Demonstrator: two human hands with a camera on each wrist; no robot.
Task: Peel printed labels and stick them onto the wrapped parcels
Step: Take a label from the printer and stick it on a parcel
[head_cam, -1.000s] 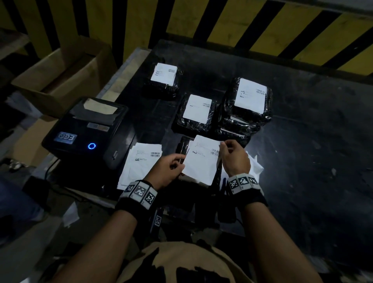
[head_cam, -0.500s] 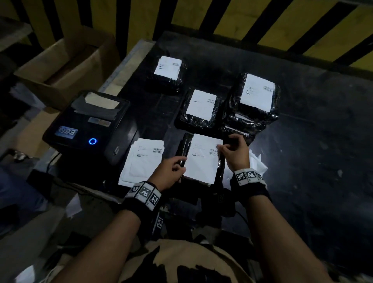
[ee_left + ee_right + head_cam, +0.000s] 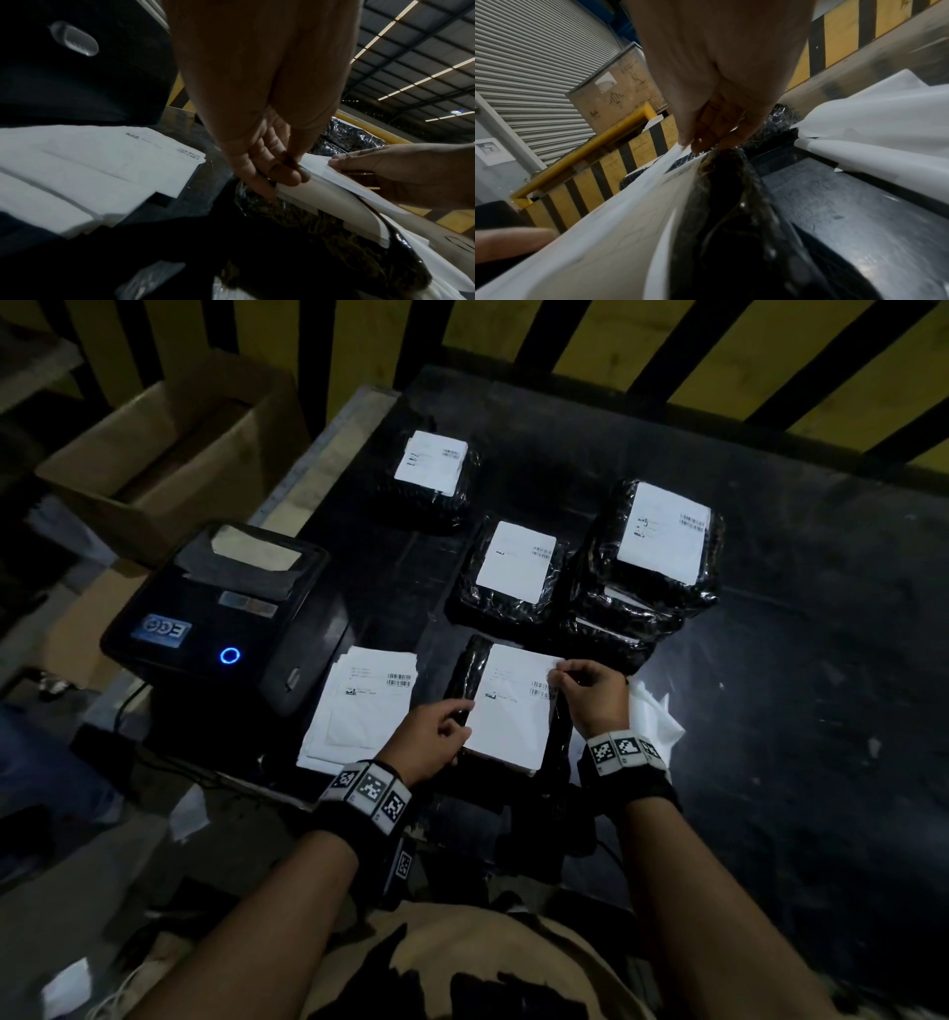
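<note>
A white printed label (image 3: pixel 513 706) lies over a black wrapped parcel (image 3: pixel 464 667) near the table's front edge. My left hand (image 3: pixel 436 729) pinches the label's left edge (image 3: pixel 303 182), and in the left wrist view the sheet curves up off the parcel (image 3: pixel 321 233). My right hand (image 3: pixel 590 693) pinches the label's far right corner (image 3: pixel 680 152) above the glossy wrap (image 3: pixel 726 192). Three labelled parcels (image 3: pixel 513 572) (image 3: pixel 431 469) (image 3: pixel 662 546) sit farther back.
A black label printer (image 3: pixel 215 608) with a blue light stands at the left. A stack of printed labels (image 3: pixel 364 706) lies beside it. Crumpled white backing paper (image 3: pixel 652 716) lies right of my right hand. An open cardboard box (image 3: pixel 169 454) sits off the table's left.
Both hands have stayed on the label, and the right hand's pinch has shifted slightly along the far right corner. The label lies lower over the parcel.
</note>
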